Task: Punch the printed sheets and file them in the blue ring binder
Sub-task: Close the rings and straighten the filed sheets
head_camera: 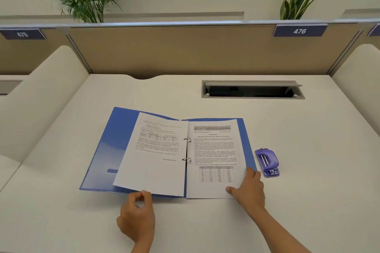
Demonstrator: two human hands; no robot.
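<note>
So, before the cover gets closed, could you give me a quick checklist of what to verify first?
1. Blue ring binder lies open flat: ok.
2. Both rings closed: cannot tell.
3. Left sheet sits on the rings: ok.
4. Left sheet lies flat: not ok, the left hand lifts its bottom edge.
5. Right sheet held down by the right hand: ok.
6. Hole punch clear of the binder: ok.

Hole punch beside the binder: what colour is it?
The hole punch is purple with a metal strip, seen in the head view.
</note>
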